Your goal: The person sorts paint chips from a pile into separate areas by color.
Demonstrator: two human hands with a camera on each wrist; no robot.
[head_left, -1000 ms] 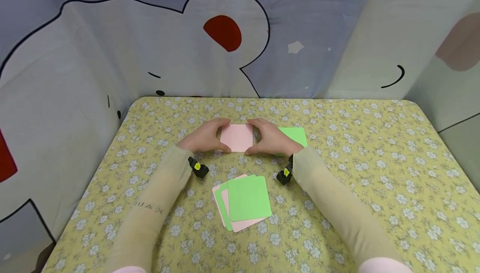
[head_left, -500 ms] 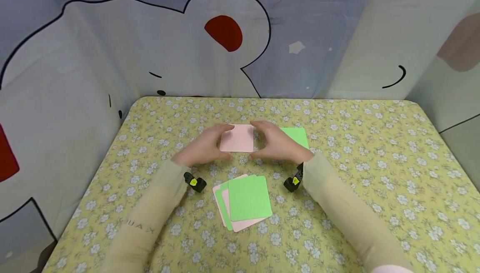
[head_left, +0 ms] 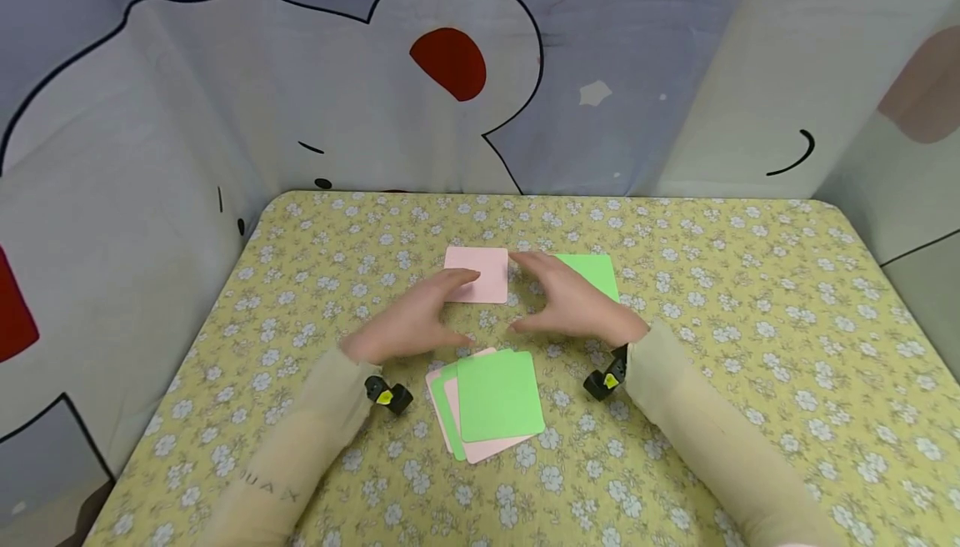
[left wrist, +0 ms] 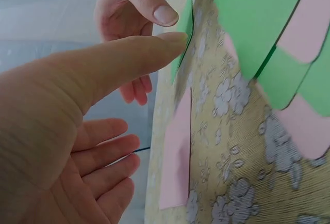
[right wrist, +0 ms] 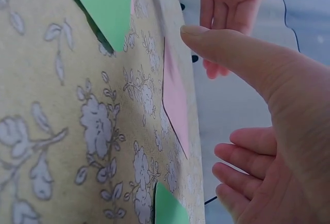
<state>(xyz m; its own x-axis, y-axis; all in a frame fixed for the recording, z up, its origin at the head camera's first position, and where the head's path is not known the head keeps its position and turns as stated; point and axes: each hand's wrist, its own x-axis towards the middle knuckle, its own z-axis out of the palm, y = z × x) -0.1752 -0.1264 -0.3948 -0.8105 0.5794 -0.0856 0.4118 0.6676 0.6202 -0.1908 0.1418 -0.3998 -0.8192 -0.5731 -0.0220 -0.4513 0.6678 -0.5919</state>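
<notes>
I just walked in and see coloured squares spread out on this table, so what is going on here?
A person sits at a table covered in a yellow flowered cloth. Both hands are open and hold nothing: the left hand and the right hand hover just above the cloth. A single pink card lies flat beyond them, with a green card beside it, partly hidden by the right hand. Nearer the person lies a fanned stack of pink and green cards, untouched.
</notes>
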